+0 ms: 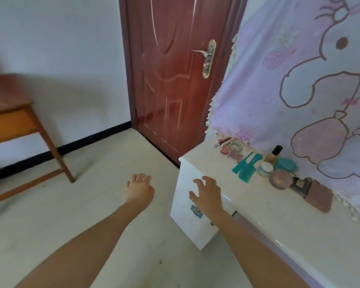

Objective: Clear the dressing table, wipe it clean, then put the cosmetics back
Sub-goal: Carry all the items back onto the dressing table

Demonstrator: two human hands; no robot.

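Cosmetics (276, 169) in a row along the far edge of the white counter (258, 221), at right, under a pink cartoon cloth (299, 80). Far left, a wooden table (8, 113). Left hand (140, 190) over the floor (81, 215), fingers (142, 178) loosely spread, released, holding nothing. Behind, a red-brown door (170, 80). Right hand (208, 194) before the counter's left end, fingers released, empty. Along the row: lipstick (222, 141), teal combs (246, 165), black-capped bottle (274, 155), white jar (265, 169), round compact (281, 178), brown palette (318, 197).

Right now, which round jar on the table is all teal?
The teal jar by the cloth, beside the black-capped bottle; the white jar and clear pinkish jar stand in front.
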